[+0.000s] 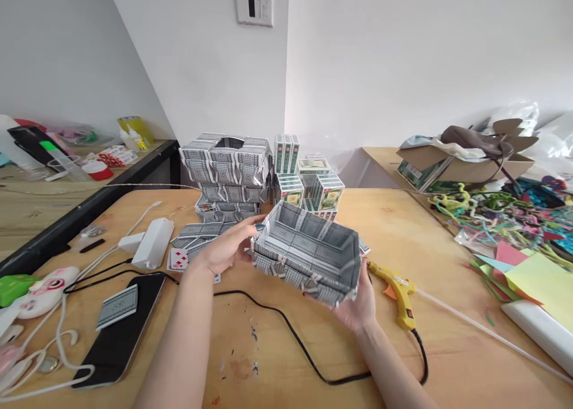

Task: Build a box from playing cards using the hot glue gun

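One wooden surface [250,349] carries one tall stack of card-built boxes [226,173], one black slab [116,355], one yellow glue gun [403,295] and, at the back, three upright card packs [287,154] resting on others. Above the middle of it, two hands hold one card-built tray [308,242], the left hand's [228,245] fingers gripping its left end and the right hand's [362,304] fingers its right. Rectangular, open-topped and tilted, the tray shows grey-patterned walls, white streaks and small folded pieces along its front.
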The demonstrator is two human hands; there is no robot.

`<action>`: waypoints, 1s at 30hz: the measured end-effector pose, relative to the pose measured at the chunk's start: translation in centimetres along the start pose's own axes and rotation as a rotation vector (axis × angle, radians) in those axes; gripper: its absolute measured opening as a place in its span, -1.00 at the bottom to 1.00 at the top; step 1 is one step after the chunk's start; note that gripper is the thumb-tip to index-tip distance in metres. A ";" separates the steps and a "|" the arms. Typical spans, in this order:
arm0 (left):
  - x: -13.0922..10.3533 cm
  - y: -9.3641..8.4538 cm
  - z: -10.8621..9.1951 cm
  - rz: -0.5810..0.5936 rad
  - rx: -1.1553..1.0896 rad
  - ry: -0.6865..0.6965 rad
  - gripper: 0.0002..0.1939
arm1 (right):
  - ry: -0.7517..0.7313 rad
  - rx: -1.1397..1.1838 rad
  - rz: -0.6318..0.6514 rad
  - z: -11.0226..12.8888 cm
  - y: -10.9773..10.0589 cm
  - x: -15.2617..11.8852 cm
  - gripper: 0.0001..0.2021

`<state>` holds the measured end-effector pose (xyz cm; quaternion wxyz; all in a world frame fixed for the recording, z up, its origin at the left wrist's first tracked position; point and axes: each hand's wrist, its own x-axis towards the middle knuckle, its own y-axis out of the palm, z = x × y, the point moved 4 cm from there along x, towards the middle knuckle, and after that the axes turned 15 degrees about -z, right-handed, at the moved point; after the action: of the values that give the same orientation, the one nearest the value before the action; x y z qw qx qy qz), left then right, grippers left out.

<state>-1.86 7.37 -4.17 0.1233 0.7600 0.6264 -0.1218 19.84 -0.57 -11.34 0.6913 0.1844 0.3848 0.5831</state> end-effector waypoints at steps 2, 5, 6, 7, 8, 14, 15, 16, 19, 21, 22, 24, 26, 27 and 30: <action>-0.4 -0.5 -0.2 0.002 0.085 0.036 -0.41 | 0.083 0.002 0.037 -0.1 0.1 0.2 -0.32; -0.9 -0.6 -0.4 0.012 0.205 0.125 -0.33 | 0.090 -0.008 0.028 0.1 0.0 0.4 -0.36; -1.0 -0.4 -0.5 0.023 0.222 0.165 -0.31 | 0.071 -0.010 0.013 0.2 -0.2 0.5 -0.43; -1.1 -0.3 -0.6 0.037 0.222 0.201 -0.30 | 0.050 -0.002 -0.001 0.3 -0.5 0.5 -0.49; -1.1 -0.2 -0.6 0.047 0.205 0.221 -0.30 | 0.027 0.013 -0.014 0.4 -0.8 0.5 -0.55; 0.4 -1.4 0.0 -0.065 0.054 0.154 -0.41 | -0.200 0.121 -0.114 2.2 -1.9 0.2 -0.59; 0.9 -1.7 0.2 -0.118 0.129 0.174 -0.45 | -0.243 0.129 -0.126 2.6 -2.0 0.1 -0.58; 1.5 -2.0 0.6 -0.189 0.253 0.199 -0.50 | -0.283 0.136 -0.136 3.0 -2.1 -0.1 -0.58; 3.3 -3.0 2.0 -0.433 0.816 0.236 -0.57 | -0.376 0.121 -0.168 3.7 -2.5 -0.4 -0.60; 4.1 -3.4 2.7 -0.519 0.933 0.255 -0.58 | -0.395 0.083 -0.183 3.7 -3.0 -0.3 -0.65; 4.5 -3.5 3.0 -0.541 0.969 0.264 -0.59 | -0.392 0.068 -0.188 3.7 -3.2 -0.2 -0.68; 4.9 -4.1 3.3 -0.558 1.017 0.269 -0.61 | -0.359 0.045 -0.193 3.4 -3.6 0.1 -0.69; 5.0 -5.2 3.4 -0.590 1.086 0.264 -0.62 | -0.318 0.033 -0.200 3.1 -3.7 0.3 -0.68; 5.0 -5.9 3.4 -0.612 1.122 0.258 -0.60 | -0.302 0.026 -0.204 3.1 -3.8 0.4 -0.68; 4.8 -8.0 3.5 -0.647 1.216 0.227 -0.54 | -0.298 0.030 -0.225 3.2 -3.8 0.3 -0.69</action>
<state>-8.96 12.09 -9.36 -0.4327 0.4775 0.6509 -0.4013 24.80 -0.60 -12.09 0.7987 0.2345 0.3051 0.4626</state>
